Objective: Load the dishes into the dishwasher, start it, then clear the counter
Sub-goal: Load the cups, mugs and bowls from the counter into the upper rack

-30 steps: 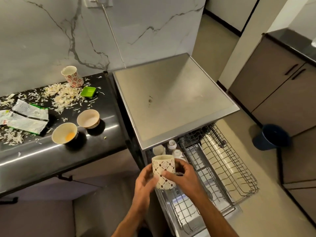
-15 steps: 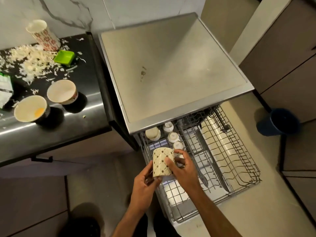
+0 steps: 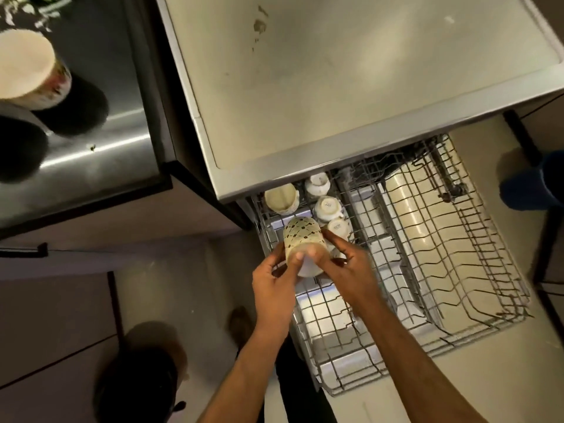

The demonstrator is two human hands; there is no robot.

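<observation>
A cream cup with a dark dotted pattern [image 3: 302, 238] is tipped over, its mouth turned toward me, above the left side of the pulled-out wire rack [image 3: 427, 270]. My left hand [image 3: 274, 279] grips its left side with the thumb across the rim. My right hand [image 3: 348, 267] holds its right side. Three small white cups [image 3: 328, 206] sit upside down in the rack just behind it, and a cream bowl [image 3: 281, 198] lies at the rack's back left corner. The dishwasher's steel top [image 3: 351, 71] fills the upper frame.
A cream bowl [image 3: 27, 68] stands on the dark counter [image 3: 91, 141] at upper left, among scattered white scraps at the top edge. A blue bin [image 3: 534, 181] sits on the floor at right. The rack's middle and right sections hold nothing. My feet show on the floor below.
The cup went from upright to tipped over and lower into the rack's left side. My head dropped closer, so the counter slid out to the left.
</observation>
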